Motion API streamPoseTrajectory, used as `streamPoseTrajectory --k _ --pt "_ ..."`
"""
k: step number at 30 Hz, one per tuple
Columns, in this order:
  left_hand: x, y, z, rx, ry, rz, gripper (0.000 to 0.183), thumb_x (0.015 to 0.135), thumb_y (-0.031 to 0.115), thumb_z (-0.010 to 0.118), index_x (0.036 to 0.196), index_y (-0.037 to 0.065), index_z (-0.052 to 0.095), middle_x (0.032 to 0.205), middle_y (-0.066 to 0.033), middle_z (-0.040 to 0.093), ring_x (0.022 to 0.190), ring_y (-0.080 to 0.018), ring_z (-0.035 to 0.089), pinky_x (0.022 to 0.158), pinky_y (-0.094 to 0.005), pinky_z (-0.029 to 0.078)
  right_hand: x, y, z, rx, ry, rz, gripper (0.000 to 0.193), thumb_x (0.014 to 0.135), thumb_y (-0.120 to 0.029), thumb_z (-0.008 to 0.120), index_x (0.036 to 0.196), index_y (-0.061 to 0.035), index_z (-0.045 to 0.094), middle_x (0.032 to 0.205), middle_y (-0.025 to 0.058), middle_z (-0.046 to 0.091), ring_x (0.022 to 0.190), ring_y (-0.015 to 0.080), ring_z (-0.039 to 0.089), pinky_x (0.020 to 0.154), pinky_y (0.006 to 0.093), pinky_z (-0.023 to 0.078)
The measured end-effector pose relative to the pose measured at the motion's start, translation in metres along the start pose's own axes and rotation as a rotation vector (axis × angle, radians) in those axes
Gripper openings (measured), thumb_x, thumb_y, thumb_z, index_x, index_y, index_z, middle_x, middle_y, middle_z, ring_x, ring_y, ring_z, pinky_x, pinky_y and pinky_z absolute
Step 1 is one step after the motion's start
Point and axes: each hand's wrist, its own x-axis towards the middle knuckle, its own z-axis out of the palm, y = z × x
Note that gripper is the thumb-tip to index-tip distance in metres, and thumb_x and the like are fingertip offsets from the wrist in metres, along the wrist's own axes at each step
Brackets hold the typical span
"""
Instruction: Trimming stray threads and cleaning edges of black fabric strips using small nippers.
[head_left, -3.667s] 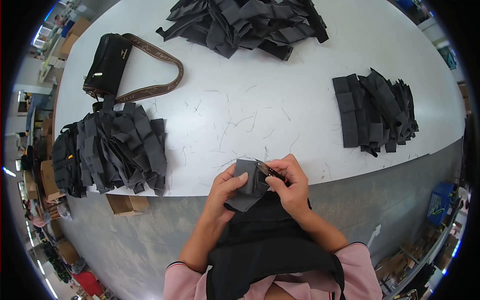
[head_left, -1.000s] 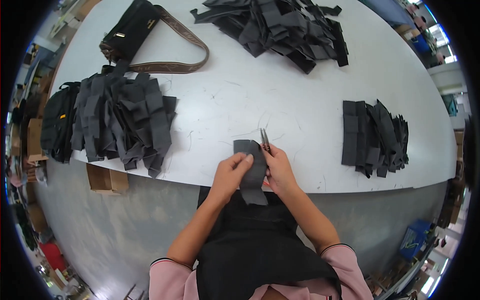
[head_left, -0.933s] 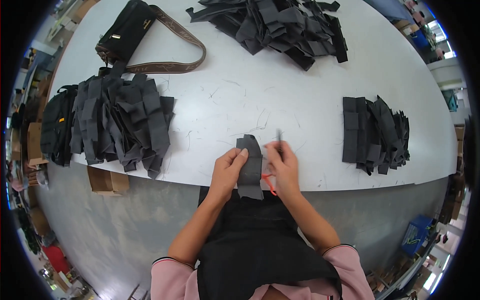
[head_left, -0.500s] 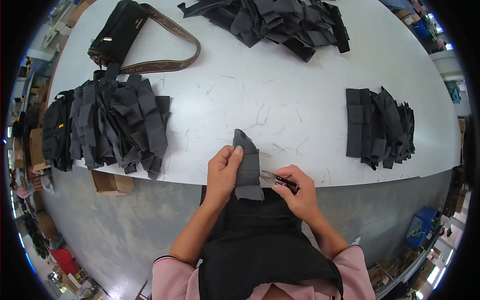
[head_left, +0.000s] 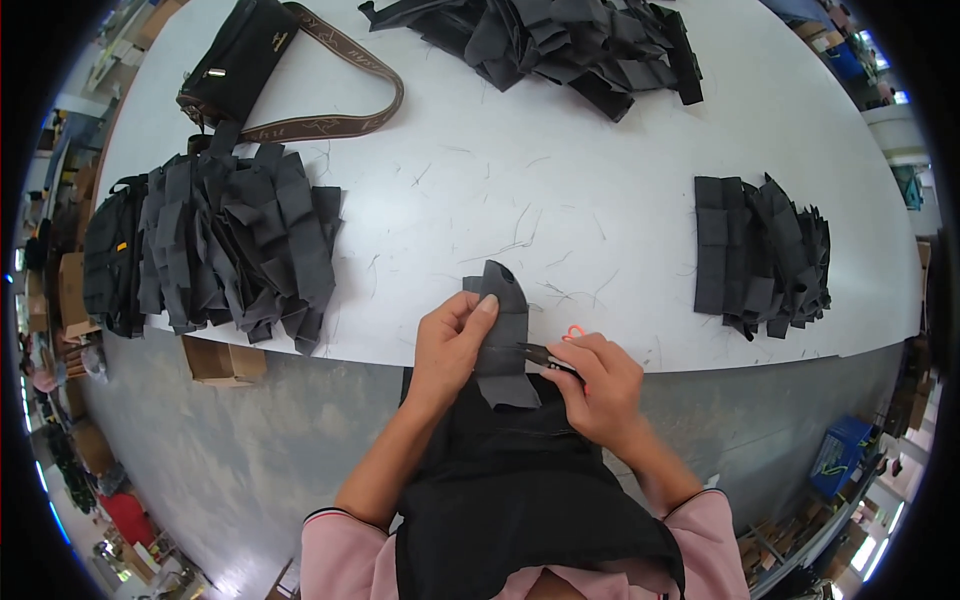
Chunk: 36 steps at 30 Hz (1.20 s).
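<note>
Since half a second ago, the right hand (head_left: 605, 385) has shifted slightly, and an orange loop (head_left: 573, 331) has come into view beside it. Nearest is the black apron (head_left: 530, 500) of the person. Before it, this hand is closed around dark snips (head_left: 548, 362), whose tip overlaps the right border of a grey fabric strip (head_left: 505, 340); I cannot tell whether the blades are apart. The left hand (head_left: 448, 345) pinches the strip between thumb and fingers. This strip is upright, at the middle of the near edge of the white worktop (head_left: 440, 230), with its lower end reaching past this edge.

Near the left corner lie a grey strip pile (head_left: 240, 240) and, touching it, a black backpack (head_left: 115, 260). Toward the right edge is a smaller pile (head_left: 760, 255). Loose threads (head_left: 525, 225) are scattered in the middle. Farther, a black shoulder bag (head_left: 238, 65) lies by the left edge, and a large heap (head_left: 570, 40) lies at the far side.
</note>
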Motion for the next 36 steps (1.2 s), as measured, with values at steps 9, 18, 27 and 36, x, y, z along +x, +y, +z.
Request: streamPoseTrajectory --k 9,18,27,36 --pt "0.001 -0.006 0.0 0.023 -0.072 0.052 0.023 0.092 0.022 0.058 0.077 0.003 0.058 0.06 0.0104 0.043 0.056 0.0006 0.031 0.048 -0.0196 0.024 0.007 -0.001 0.003 0.306 -0.298 0.223 0.021 0.073 -0.007 0.071 0.09 -0.0048 0.058 0.079 0.005 0.057 0.064 0.0189 0.057 0.059 0.0274 0.046" --pt "0.001 -0.004 0.002 0.011 -0.077 0.05 0.025 0.091 0.024 0.059 0.077 0.003 0.058 0.06 0.0097 0.043 0.057 0.0002 0.031 0.049 -0.0203 0.024 -0.005 -0.004 -0.012 0.159 -0.202 0.205 0.023 0.076 -0.006 0.07 0.092 -0.0037 0.054 0.077 0.009 0.058 0.061 0.0223 0.061 0.055 0.0276 0.047" --pt "0.001 0.0 0.006 0.092 -0.08 -0.023 0.027 0.091 0.024 0.058 0.076 0.002 0.056 0.059 0.0091 0.042 0.058 -0.0004 0.031 0.049 -0.0208 0.025 0.001 -0.002 -0.004 -0.053 -0.166 -0.059 0.023 0.073 -0.01 0.071 0.089 -0.0036 0.055 0.078 0.0081 0.059 0.06 0.0249 0.059 0.05 0.0319 0.045" --pt "0.002 -0.005 0.006 0.012 -0.099 0.022 0.028 0.091 0.024 0.059 0.077 0.001 0.057 0.059 0.0088 0.043 0.058 -0.0004 0.032 0.049 -0.0205 0.025 0.0 -0.005 -0.004 -0.059 -0.21 -0.052 0.022 0.073 -0.011 0.07 0.088 -0.0051 0.056 0.078 0.0069 0.059 0.06 0.024 0.059 0.049 0.0327 0.044"
